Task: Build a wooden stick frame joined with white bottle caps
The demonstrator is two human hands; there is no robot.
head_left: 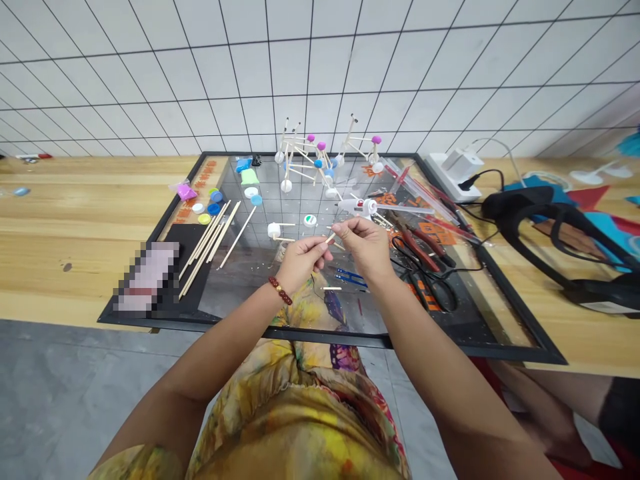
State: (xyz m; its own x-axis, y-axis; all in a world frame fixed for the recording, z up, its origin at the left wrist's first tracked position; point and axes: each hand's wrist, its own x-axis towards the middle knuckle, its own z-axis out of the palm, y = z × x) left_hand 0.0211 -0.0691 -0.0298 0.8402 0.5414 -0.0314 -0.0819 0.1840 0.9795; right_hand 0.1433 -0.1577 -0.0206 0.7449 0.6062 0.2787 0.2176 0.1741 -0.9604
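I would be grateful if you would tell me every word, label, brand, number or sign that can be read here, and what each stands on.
Orange characters on the left border of the framed mat: too small to read.
Orange printing on the mat's right side: too blurred to read.
White label on the black device: too blurred to read.
No text can be quoted.

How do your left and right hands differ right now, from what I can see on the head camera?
The left hand wears a red bead bracelet at the wrist, while the right hand has a bare wrist. The left hand also sits lower in view than the right hand. Both are held up with their fingertips meeting, and both appear to pinch the same short stick.
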